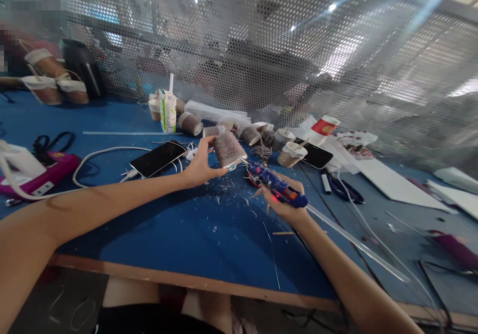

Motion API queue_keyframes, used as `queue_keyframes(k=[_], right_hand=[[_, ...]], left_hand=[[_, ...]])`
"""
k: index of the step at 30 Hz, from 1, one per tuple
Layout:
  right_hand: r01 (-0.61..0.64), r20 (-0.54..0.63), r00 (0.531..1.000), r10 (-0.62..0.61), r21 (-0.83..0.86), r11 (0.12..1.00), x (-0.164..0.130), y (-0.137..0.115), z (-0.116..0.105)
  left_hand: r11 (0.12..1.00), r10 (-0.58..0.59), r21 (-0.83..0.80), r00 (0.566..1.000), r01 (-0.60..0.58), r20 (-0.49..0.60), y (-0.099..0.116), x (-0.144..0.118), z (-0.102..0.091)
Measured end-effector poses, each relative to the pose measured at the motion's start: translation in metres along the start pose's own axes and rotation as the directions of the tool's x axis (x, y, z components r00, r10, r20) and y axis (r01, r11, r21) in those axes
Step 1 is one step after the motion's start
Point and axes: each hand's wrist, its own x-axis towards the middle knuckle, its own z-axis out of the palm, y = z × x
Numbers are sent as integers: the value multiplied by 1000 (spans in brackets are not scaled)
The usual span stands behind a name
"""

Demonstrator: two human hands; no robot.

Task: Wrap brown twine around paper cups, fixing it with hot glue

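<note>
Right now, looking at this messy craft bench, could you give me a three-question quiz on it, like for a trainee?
1. True or false: the left hand holds a wrapped cup.
2. What does the right hand grip? A) scissors B) a blue glue gun C) a phone
3. Fill in: the glue gun's nozzle points at the ___.

Key: 1 true. 2 B. 3 wrapped cup. The black phone lies on the blue table, left of the cup.

Two phones (158, 158) (315, 156), one glue gun (276, 185) (blue), one carton (168, 110).
</note>
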Motion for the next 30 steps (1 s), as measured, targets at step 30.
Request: queue_keyframes(k=[30], right_hand=[[-307, -332, 879, 341, 151, 940, 1, 1, 6]], left_hand=[[999, -10, 32, 999, 11, -31, -2, 1, -1]])
